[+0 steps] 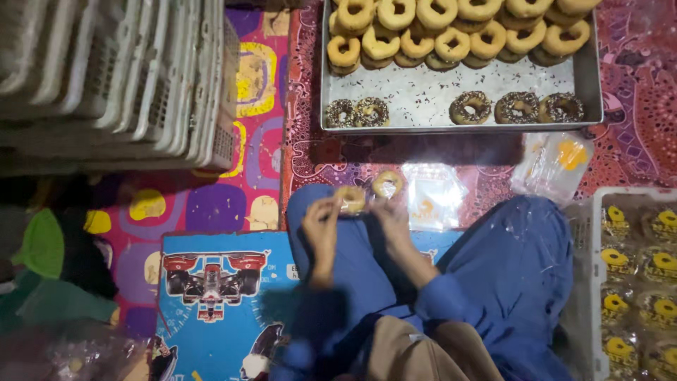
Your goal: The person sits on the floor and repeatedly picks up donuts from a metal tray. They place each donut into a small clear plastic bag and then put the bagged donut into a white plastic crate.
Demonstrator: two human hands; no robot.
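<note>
My left hand (321,227) and my right hand (391,220) are raised over my blue-clad knees, both pinching a clear plastic bag with a plain doughnut (350,199) inside it. A second bagged doughnut (388,184) lies just beyond my right hand on the patterned cloth. Further out stands a metal tray (423,92) with several plain ring doughnuts piled at its far side and several chocolate-sprinkled doughnuts (516,107) along its near edge.
A stack of white plastic crates (120,77) stands at the upper left. Empty clear bags (431,197) and another bundle of bags (553,164) lie near the tray. A white crate (592,282) at the right holds several packed doughnuts. A blue printed mat (211,296) lies at the lower left.
</note>
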